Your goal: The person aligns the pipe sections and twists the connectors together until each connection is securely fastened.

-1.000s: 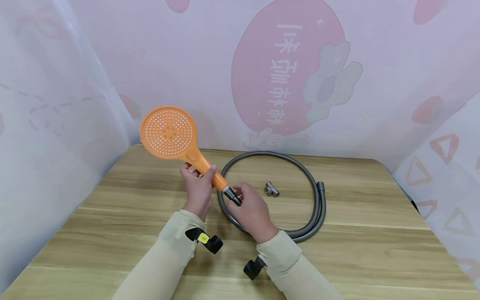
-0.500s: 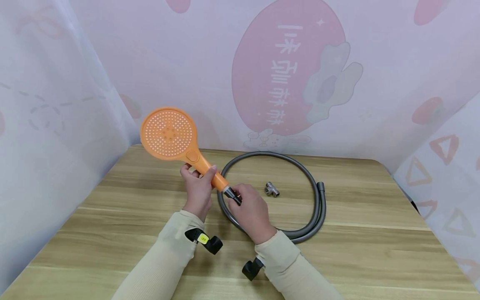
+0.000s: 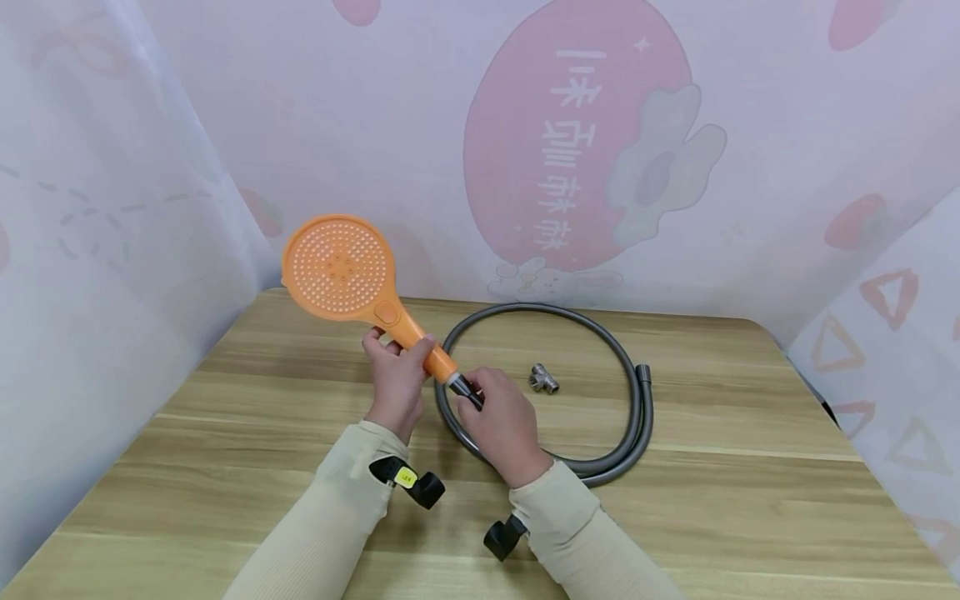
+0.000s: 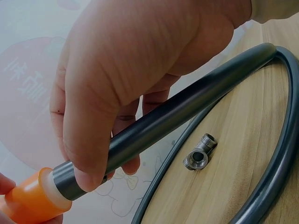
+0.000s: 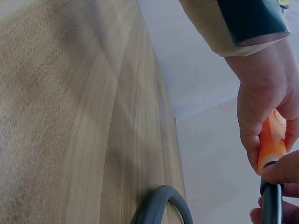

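Note:
An orange shower head [image 3: 339, 267] is held in the air above the table, its perforated face toward me. My left hand [image 3: 397, 379] grips its handle [image 4: 28, 200], thumb on top. At the handle's lower end, my right hand [image 3: 504, 421] pinches the dark end connector [image 4: 67, 182] of a grey shower hose [image 3: 525, 307] between thumb and fingers. The connector sits against a pale collar at the handle's end; how far it is threaded cannot be seen. From there the hose runs down to a loop on the table.
Inside the hose loop lies a small metal tee fitting [image 3: 543, 378]. The hose's free end [image 3: 642, 373] rests on the loop's right side. A wooden table [image 3: 750, 500] bears everything, with printed fabric walls [image 3: 750, 267] at the back and sides.
My right hand has shifted and turned very slightly at the connector over the last second. The left hand and shower head stay almost still.

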Demonstrator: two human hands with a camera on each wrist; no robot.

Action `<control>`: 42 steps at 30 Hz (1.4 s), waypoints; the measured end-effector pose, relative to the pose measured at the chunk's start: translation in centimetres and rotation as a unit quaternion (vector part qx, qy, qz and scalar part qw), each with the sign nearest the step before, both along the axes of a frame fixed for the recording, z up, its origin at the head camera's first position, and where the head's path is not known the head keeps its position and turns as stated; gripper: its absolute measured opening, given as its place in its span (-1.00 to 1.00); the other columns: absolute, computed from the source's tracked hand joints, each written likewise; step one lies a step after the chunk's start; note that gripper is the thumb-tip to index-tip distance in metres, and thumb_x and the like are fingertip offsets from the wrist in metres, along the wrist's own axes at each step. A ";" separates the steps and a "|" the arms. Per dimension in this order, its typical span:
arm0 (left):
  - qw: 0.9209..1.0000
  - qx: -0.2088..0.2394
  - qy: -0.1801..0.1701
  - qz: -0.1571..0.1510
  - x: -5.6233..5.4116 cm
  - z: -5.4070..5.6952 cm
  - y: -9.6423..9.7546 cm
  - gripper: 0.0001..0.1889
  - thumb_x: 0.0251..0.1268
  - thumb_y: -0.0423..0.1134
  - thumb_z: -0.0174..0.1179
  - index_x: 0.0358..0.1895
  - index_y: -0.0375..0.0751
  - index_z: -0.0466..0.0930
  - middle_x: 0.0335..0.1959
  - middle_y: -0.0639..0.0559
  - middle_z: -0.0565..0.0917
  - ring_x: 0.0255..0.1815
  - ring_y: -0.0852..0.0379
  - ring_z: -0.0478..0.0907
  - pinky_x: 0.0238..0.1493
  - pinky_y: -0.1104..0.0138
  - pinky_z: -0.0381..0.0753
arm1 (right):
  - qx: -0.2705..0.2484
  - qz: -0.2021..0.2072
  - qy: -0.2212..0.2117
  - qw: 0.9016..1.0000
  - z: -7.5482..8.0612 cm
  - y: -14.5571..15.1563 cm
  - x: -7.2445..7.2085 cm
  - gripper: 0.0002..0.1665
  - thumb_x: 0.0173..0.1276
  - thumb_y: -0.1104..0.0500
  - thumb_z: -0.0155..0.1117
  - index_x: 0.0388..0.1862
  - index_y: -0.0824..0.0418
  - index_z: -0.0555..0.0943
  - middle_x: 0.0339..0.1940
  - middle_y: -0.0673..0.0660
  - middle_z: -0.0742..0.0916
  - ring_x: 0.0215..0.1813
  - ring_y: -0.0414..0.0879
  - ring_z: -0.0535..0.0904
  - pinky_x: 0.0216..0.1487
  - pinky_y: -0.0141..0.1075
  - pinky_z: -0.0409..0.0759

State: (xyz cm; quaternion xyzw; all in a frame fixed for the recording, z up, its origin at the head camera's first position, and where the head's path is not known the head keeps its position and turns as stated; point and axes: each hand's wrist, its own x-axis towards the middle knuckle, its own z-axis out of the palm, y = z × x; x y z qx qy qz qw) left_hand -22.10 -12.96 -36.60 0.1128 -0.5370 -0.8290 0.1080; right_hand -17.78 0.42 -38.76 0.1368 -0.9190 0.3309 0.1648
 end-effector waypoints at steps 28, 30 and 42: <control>1.000 0.010 0.016 0.002 0.3 -0.3 -0.2 -0.20 0.19 -0.56 0.08 0.36 -0.04 -0.19 0.16 -0.25 0.29 0.05 -0.13 0.51 0.03 0.06 0.58 | 0.017 0.021 -0.009 1.000 0.1 0.2 0.4 -0.70 0.38 0.12 0.19 0.00 0.20 0.67 -0.21 0.10 0.70 -0.31 -0.10 0.55 -0.37 -0.28 0.51; 1.000 0.010 0.017 0.002 0.3 -0.3 -0.1 -0.20 0.18 -0.56 0.08 0.36 -0.04 -0.19 0.15 -0.25 0.29 0.04 -0.13 0.52 0.01 0.07 0.58 | 0.014 0.025 -0.020 0.999 0.2 0.2 0.4 -0.69 0.40 0.12 0.17 0.02 0.22 0.66 -0.19 0.11 0.69 -0.29 -0.10 0.55 -0.34 -0.27 0.52; 1.000 0.009 0.012 -0.005 0.5 -0.3 -0.4 -0.19 0.19 -0.56 0.11 0.36 -0.03 -0.19 0.13 -0.22 0.30 0.06 -0.14 0.52 -0.03 0.12 0.60 | -0.011 0.032 -0.045 0.998 0.2 0.3 0.2 -0.68 0.39 0.10 0.13 0.02 0.19 0.65 -0.16 0.10 0.69 -0.27 -0.11 0.54 -0.29 -0.25 0.54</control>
